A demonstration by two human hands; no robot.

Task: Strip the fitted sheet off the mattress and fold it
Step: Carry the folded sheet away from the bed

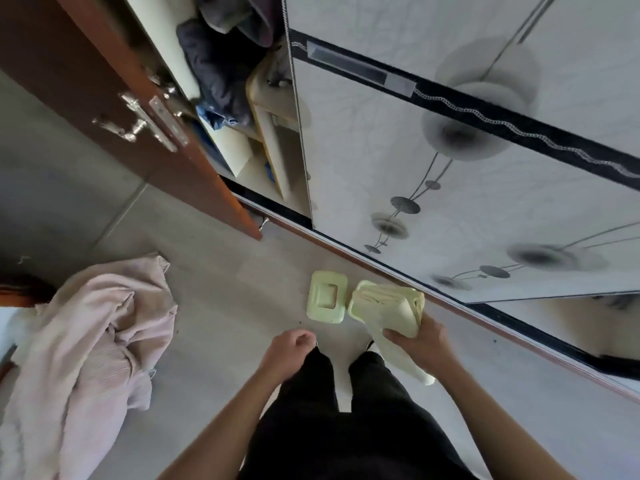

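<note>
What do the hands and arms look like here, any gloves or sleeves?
Both hands are bare: no gloves, rings or watch on the left hand or right hand. The forearms are uncovered as far as the frame shows, no sleeve in view. Black trousers below.

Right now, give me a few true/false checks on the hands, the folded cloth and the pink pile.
1. The right hand grips a folded pale yellow-green cloth. True.
2. The left hand holds the pink fabric. False: it holds nothing, fingers loosely curled, apart from the pink fabric.
3. A pale green lid-like piece lies on the floor beside the folded cloth. True.
4. The pink fabric is neatly folded. False: it lies crumpled in a heap at the left.
5. The brown door is shut. False: it stands open, with clothes visible behind it.
</note>
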